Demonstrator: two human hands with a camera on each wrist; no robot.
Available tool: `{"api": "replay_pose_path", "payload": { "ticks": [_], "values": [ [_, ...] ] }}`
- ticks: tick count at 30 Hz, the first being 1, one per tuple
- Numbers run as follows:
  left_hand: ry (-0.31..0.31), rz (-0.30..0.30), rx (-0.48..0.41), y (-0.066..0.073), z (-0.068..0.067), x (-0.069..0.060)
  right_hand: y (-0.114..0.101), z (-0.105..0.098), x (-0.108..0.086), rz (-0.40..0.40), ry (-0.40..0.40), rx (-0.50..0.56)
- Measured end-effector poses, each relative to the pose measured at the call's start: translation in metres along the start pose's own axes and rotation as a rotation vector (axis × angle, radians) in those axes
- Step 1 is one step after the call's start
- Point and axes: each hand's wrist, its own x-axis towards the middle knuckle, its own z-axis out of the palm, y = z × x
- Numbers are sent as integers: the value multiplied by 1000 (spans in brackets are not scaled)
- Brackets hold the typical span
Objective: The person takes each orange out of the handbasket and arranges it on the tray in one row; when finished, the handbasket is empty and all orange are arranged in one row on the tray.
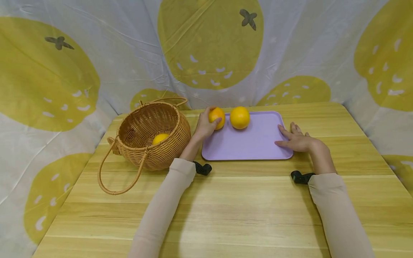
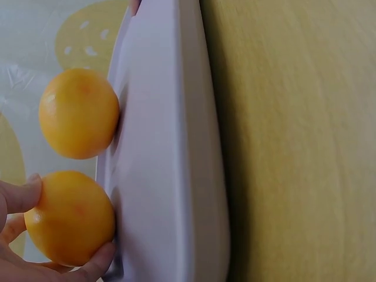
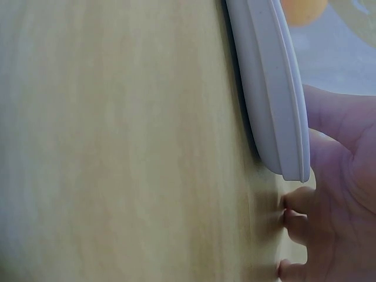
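My left hand (image 1: 205, 125) grips an orange (image 2: 67, 214) at the left back corner of a lilac tray (image 1: 248, 143), thumb on the near side. A second orange (image 1: 240, 117) sits just right of it, near the tray's back edge. At the tray's right side, my right hand (image 1: 299, 141) is spread, with thumb and forefinger over the rim. Its other fingers reach past the tray, and their tips (image 3: 288, 217) are down at the wooden table in the right wrist view. The right hand holds no fruit.
Left of the tray stands a wicker basket (image 1: 171, 150) with one orange fruit (image 1: 160, 138) inside. One handle (image 1: 119, 192) hangs toward the front, the other leans back. A fruit-print cloth (image 1: 290, 43) hangs behind the wooden table (image 1: 245, 215). Black devices (image 1: 202, 168) sit at both wrists.
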Motion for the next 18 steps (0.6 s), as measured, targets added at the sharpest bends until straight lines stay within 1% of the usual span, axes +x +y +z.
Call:
{"api": "replay_pose_path", "payload": {
  "ticks": [4,11,18],
  "values": [
    [-5,-7,-16,0,0,-1,-1,0,-1,1,0,12],
    [1,-20,7,2,0,-1,-1,0,-1,2,0,10],
    [-4,-19,16,4,0,-2,-1,1,0,-3,5,7]
  ]
}}
